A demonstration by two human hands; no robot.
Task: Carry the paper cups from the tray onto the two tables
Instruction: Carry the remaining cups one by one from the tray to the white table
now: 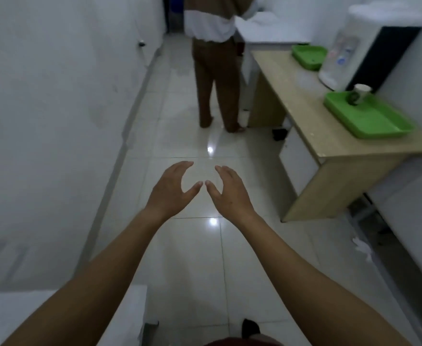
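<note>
A white paper cup with a green mark [359, 94] stands at the far corner of a green tray [374, 118] on the wooden table [312, 126] to my right. A second green tray [308, 56] lies farther back on the same table. My left hand [172, 189] and my right hand [226, 189] are stretched out side by side over the tiled floor, well left of the table. Both hold nothing, with fingers relaxed and slightly curved, thumbs nearly touching.
A person in brown trousers [217, 83] stands in the narrow aisle ahead, back to me. A white water dispenser [344, 53] stands on the wooden table by the wall. A white table [272, 31] is behind it. A white surface [62, 313] shows at the lower left.
</note>
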